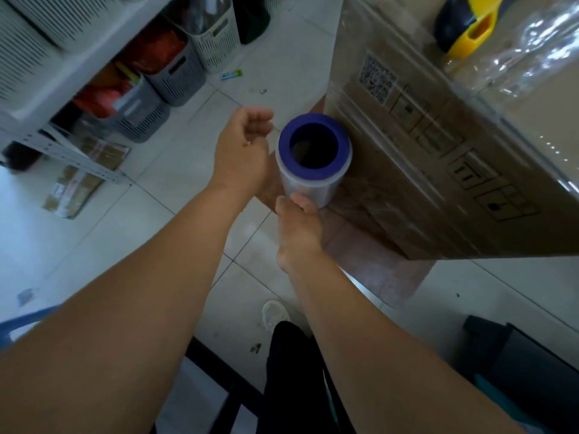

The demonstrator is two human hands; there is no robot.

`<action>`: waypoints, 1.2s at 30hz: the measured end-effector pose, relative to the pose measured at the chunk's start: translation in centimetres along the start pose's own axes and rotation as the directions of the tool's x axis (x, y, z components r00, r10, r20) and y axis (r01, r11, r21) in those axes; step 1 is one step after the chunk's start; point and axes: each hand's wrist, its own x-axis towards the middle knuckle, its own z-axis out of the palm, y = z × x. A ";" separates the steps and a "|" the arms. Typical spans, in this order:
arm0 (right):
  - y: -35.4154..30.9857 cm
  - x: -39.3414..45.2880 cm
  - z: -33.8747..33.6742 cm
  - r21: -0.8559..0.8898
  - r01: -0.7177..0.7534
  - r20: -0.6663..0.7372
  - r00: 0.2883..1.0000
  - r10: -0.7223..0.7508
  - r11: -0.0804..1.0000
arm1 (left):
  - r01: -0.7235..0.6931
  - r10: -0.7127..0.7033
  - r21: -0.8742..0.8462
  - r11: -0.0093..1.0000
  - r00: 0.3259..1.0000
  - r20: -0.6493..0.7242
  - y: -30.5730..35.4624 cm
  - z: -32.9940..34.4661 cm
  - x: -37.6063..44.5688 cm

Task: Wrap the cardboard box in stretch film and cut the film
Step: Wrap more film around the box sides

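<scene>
Tall cardboard box (438,170) standing on the tiled floor (175,170) at right, already glossy under layers of stretch film (532,42), printed handling symbols and a code patch showing through the near face. Film roll (313,158) held upright just beside the box's near corner, long axis vertical, purple core end facing up at the camera, clear film wound round it. Right hand (297,227) gripping the roll's lower part, fingers curled round it from the near side. Left hand (244,145) just left of the roll, fingers loosely curled, whether pinching a film edge too blurred to tell. Box lying right of and beyond both hands, right hand nearer; next pass probably a matter of carrying the roll round the corner under tension. Yellow-and-black tool (466,26) resting on the box top. Slatted baskets (175,73) under a shelf at left; white shoe (274,314) below.
</scene>
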 end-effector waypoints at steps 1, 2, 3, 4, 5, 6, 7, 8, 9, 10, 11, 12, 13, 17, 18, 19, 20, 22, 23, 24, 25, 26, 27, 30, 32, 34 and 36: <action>-0.5 -0.6 0.2 -0.023 0.027 0.021 0.999 -0.026 0.999 | 0.143 -0.148 -0.092 0.985 0.988 -0.044 -0.5 -0.2 0.0; -1.0 -1.2 0.4 -0.012 0.037 0.048 0.998 -0.037 0.999 | 0.271 -0.282 -0.156 0.950 0.958 -0.047 -1.2 -0.5 -0.2; -1.7 -1.9 0.7 0.009 0.028 0.075 0.997 -0.028 1.000 | 0.383 -0.394 -0.194 0.903 0.919 -0.018 -2.0 -0.7 -0.4; -2.2 -2.5 1.0 -0.005 0.036 0.104 0.994 -0.036 0.999 | 0.481 -0.486 -0.225 0.848 0.873 0.033 -2.6 -1.0 -0.7; -2.8 -3.1 1.2 -0.072 0.083 0.124 0.990 -0.073 0.994 | 0.560 -0.557 -0.255 0.788 0.826 0.090 -3.1 -1.2 -1.1; -3.3 -3.6 1.4 -0.203 0.184 0.143 0.977 -0.157 0.962 | 0.616 -0.605 -0.290 0.733 0.784 0.136 -3.4 -1.4 -1.3; -3.7 -3.9 1.7 -0.326 0.320 0.177 0.945 -0.275 0.889 | 0.652 -0.635 -0.323 0.686 0.753 0.171 -3.6 -1.6 -1.5; -4.1 -4.2 1.9 -0.420 0.440 0.206 0.898 -0.388 0.794 | 0.674 -0.651 -0.352 0.649 0.732 0.203 -3.7 -1.8 -1.6; -4.6 -4.6 2.2 -0.500 0.514 0.228 0.854 -0.467 0.697 | 0.687 -0.652 -0.365 0.628 0.721 0.236 -3.8 -1.9 -1.6; -5.0 -4.4 2.4 -0.583 0.557 0.238 0.813 -0.531 0.592 | 0.694 -0.642 -0.378 0.613 0.716 0.273 -3.9 -1.9 -1.6; -5.5 -4.1 2.7 -0.678 0.562 0.241 0.779 -0.579 0.474 | 0.700 -0.629 -0.385 0.601 0.712 0.312 -4.0 -1.9 -1.5; -5.9 -3.5 2.8 -0.774 0.524 0.238 0.761 -0.603 0.356 | 0.706 -0.619 -0.392 0.589 0.707 0.343 -4.1 -1.9 -1.3; -6.3 -2.9 2.9 -0.846 0.465 0.230 0.760 -0.607 0.261 | 0.713 -0.611 -0.395 0.580 0.701 0.368 -4.3 -1.8 -1.1; -6.7 -0.9 3.8 -0.963 0.264 0.195 0.801 -0.566 0.043 | 0.746 -0.618 -0.406 0.528 0.666 0.418 -5.2 -1.6 -0.3; -6.8 -0.6 4.1 -0.972 0.234 0.190 0.802 -0.566 0.004 | 0.753 -0.620 -0.403 0.520 0.657 0.429 -5.4 -1.5 -0.1; -6.9 -0.4 4.3 -0.977 0.209 0.190 0.806 -0.561 -0.030 | 0.760 -0.619 -0.399 0.513 0.650 0.441 -5.6 -1.6 0.0; -7.0 -0.3 4.4 -0.979 0.192 0.194 0.812 -0.551 -0.061 | 0.765 -0.618 -0.394 0.509 0.644 0.451 -5.8 -1.6 0.1; -7.4 -0.1 4.6 -0.981 0.163 0.195 0.843 -0.501 -0.106 | 0.775 -0.614 -0.379 0.506 0.632 0.473 -6.4 -1.6 0.4; -7.6 0.0 4.6 -0.981 0.154 0.193 0.858 -0.476 -0.122 | 0.779 -0.609 -0.372 0.504 0.627 0.487 -6.7 -1.6 0.5; -7.8 0.2 4.7 -0.981 0.149 0.192 0.866 -0.462 -0.128 | 0.785 -0.604 -0.368 0.499 0.619 0.501 -6.8 -1.5 0.6; -8.0 0.3 4.7 -0.981 0.145 0.187 0.868 -0.460 -0.126 | 0.791 -0.600 -0.358 0.496 0.610 0.518 -7.0 -1.4 0.7; -8.1 0.4 4.8 -0.983 0.142 0.181 0.868 -0.462 -0.117 | 0.795 -0.593 -0.351 0.495 0.604 0.532 -7.1 -1.3 0.8; -8.2 0.5 4.8 -0.984 0.141 0.176 0.867 -0.466 -0.108 | 0.796 -0.587 -0.343 0.498 0.601 0.543 -7.2 -1.2 1.0; -8.2 0.4 4.7 -0.986 0.139 0.166 0.863 -0.476 -0.091 | 0.800 -0.574 -0.320 0.508 0.591 0.567 -7.5 -1.1 1.4; -8.3 0.3 4.6 -0.987 0.139 0.159 0.859 -0.487 -0.078 | 0.805 -0.580 -0.303 0.510 0.582 0.569 -7.7 -1.0 1.8; -8.4 0.1 4.5 -0.987 0.140 0.158 0.855 -0.494 -0.074 | 0.810 -0.591 -0.274 0.519 0.572 0.569 -8.1 -0.8 2.3; -8.3 0.1 4.6 -0.987 0.146 0.161 0.849 -0.504 -0.068 | 0.810 -0.584 -0.254 0.529 0.565 0.583 -8.3 -0.4 2.6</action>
